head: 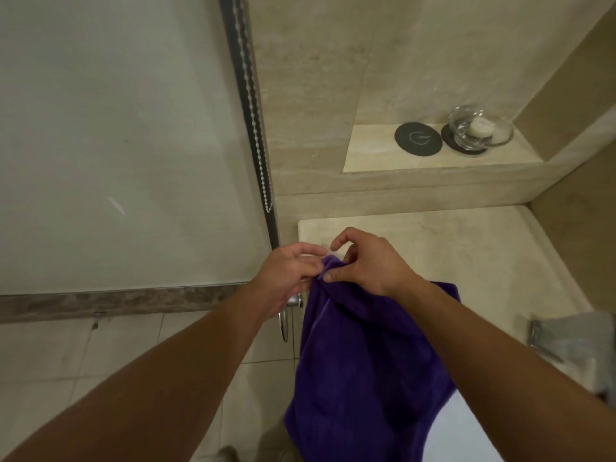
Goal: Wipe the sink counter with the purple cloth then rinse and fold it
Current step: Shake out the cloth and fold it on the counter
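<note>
The purple cloth (363,361) hangs down lengthwise from its top corner, over the left edge of the beige stone sink counter (466,255). My left hand (286,271) pinches that top corner from the left. My right hand (366,261) pinches the same bunched corner from the right, thumb on the near side, index finger raised. The two hands touch each other at the cloth's top. The cloth's lower end runs out of the frame at the bottom.
A glass shower panel (116,145) with a beaded chain (256,128) stands on the left. A raised ledge holds a dark round coaster (418,139) and a glass dish with soap (480,130). A chrome ring (285,323) hangs below the counter edge. The chrome tap (546,335) is at right.
</note>
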